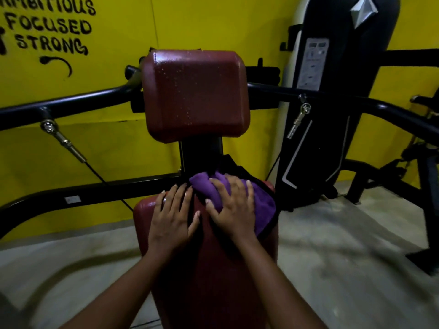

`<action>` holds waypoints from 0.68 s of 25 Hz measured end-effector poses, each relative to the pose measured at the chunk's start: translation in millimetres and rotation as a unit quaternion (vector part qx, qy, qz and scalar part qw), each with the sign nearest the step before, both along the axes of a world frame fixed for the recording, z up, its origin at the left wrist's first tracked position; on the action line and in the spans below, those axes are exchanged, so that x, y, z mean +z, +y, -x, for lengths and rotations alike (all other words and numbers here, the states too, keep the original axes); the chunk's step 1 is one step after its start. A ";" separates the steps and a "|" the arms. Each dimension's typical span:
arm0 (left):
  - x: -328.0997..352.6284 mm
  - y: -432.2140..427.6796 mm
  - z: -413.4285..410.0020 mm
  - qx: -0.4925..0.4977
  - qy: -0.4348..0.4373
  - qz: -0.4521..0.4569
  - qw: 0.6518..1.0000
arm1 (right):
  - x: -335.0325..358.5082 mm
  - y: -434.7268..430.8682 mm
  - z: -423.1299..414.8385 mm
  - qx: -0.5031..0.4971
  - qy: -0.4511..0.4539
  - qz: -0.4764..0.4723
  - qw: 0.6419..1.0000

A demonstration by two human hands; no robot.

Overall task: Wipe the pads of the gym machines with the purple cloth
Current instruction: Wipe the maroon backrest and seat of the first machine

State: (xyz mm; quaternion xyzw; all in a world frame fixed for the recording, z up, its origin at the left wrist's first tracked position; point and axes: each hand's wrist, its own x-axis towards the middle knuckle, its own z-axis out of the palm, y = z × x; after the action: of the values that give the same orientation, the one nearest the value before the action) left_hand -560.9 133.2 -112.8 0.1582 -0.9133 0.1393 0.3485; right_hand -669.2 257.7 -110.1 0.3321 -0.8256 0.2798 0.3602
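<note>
A dark red seat pad (pixel 209 269) runs from the middle of the view down to the bottom edge. Above it stands a dark red back pad (pixel 194 96), speckled with small droplets. The purple cloth (pixel 261 205) lies bunched at the far right corner of the seat pad. My right hand (pixel 234 206) presses down on the cloth with its fingers spread over it. Beside it, my left hand (pixel 173 217) rests flat on the bare seat pad with fingers apart, holding nothing.
Black machine arms (pixel 71 103) extend left and right behind the pads, with metal cable ends hanging from them. A black weight-stack tower (pixel 332 91) stands at the right. A yellow wall (pixel 95 150) with painted words is behind. The floor (pixel 344 269) is grey concrete.
</note>
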 end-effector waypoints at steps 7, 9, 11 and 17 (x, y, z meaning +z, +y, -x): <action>1.9 0.7 0.9 0.012 -0.015 -0.004 1.000 | 13.6 -14.4 -1.3 -0.079 -0.067 0.008 0.995; 4.7 1.8 -0.9 -0.002 -0.002 -0.018 1.000 | 14.4 2.1 11.1 -0.044 -0.063 -0.005 0.997; 7.2 11.3 -0.1 -0.033 0.017 -0.014 0.999 | 14.9 19.1 24.9 -0.048 -0.078 0.014 0.996; -0.6 65.7 35.3 -0.175 -0.042 0.093 0.979 | 7.6 57.8 50.8 -0.019 -0.325 0.211 0.922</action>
State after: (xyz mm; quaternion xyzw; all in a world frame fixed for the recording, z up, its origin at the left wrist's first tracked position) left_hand -596.2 198.8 -113.4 -0.0428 -0.9238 0.1670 0.3418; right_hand -720.0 315.5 -102.5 0.1236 -0.8253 0.5330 0.1394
